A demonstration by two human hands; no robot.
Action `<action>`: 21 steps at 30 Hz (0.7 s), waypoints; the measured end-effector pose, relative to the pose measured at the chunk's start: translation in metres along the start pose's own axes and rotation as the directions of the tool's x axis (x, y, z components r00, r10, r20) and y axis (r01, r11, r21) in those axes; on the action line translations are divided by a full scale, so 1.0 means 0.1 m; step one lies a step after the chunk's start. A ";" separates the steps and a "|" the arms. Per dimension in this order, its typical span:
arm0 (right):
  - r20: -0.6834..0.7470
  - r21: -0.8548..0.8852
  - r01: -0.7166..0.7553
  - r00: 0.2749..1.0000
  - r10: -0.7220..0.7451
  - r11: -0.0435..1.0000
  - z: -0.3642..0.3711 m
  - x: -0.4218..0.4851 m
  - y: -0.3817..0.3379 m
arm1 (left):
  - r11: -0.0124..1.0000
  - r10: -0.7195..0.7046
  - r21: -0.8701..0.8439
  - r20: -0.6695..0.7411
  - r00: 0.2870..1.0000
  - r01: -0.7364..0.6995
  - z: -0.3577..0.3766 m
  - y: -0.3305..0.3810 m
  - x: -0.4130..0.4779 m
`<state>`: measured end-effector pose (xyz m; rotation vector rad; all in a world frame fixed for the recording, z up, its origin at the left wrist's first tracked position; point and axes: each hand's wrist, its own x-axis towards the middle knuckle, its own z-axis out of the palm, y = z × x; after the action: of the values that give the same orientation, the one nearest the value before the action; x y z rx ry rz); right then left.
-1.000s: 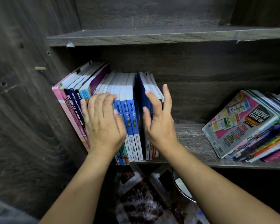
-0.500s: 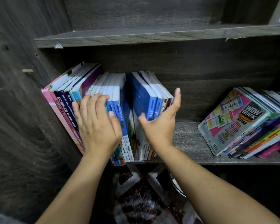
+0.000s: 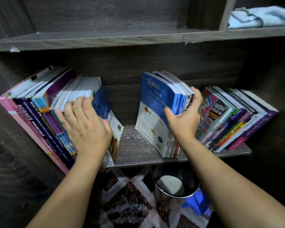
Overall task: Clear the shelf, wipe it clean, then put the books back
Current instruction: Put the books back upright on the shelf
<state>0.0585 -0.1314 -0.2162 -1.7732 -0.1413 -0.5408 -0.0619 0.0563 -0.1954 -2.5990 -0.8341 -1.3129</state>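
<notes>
Gripping blue workbooks (image 3: 156, 102) at the middle of the shelf (image 3: 135, 150) with the right hand (image 3: 183, 119), bracing the leaning row (image 3: 39, 116) at its left end with a flat left hand (image 3: 87, 127). Probably floppy, slick: best clamped across spines.

One head-worn wide-angle view, looking forward and down into a dark wooden bookcase.

The camera sits near the shelf (image 3: 135, 148) and faces its back panel almost square on, tilted downward. Both forearms enter from the bottom edge: the left hand (image 3: 87, 129) lies left of centre on the left row of books (image 3: 39, 112), and the right hand (image 3: 183, 119) grips the blue books (image 3: 156, 109) right of centre. The upper board (image 3: 122, 38) crosses the top of the frame, with a pale blue cloth (image 3: 260, 17) in the upper right corner. Below the shelf's front edge the view drops to a patterned floor (image 3: 130, 203) and a round bin (image 3: 161, 195). The lens bows the boards' straight lines.
</notes>
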 end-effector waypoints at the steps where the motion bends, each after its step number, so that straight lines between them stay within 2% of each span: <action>1: -0.028 -0.022 -0.011 1.000 0.010 1.000 -0.07 0.05 0.04 | 1.000 -0.011 -0.002 0.003 1.000 0.011 0.00 0.01 0.00; 7: -0.223 -0.014 -0.081 0.972 0.076 0.997 -0.44 0.25 0.21 | 0.999 -0.043 -0.005 0.014 0.999 0.043 0.00 0.05 0.02; 16: -0.246 -0.047 -0.087 0.967 0.073 0.995 -0.53 0.32 0.30 | 0.999 -0.024 -0.024 0.024 0.999 0.025 -0.04 0.03 0.00; 19: -0.280 -0.193 -0.061 0.960 0.005 0.979 -0.51 0.34 0.34 | 1.000 -0.005 -0.021 0.026 1.000 0.006 -0.04 0.00 0.00; 21: -0.343 -0.421 -0.065 0.935 -0.092 0.905 -0.50 0.32 0.35 | 1.000 0.004 -0.021 0.029 1.000 -0.004 -0.04 -0.02 -0.01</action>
<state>0.0855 -0.1942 -0.2250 -2.0616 0.2389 -0.9517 -0.0661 0.0560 -0.1934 -2.6399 -0.8235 -1.2932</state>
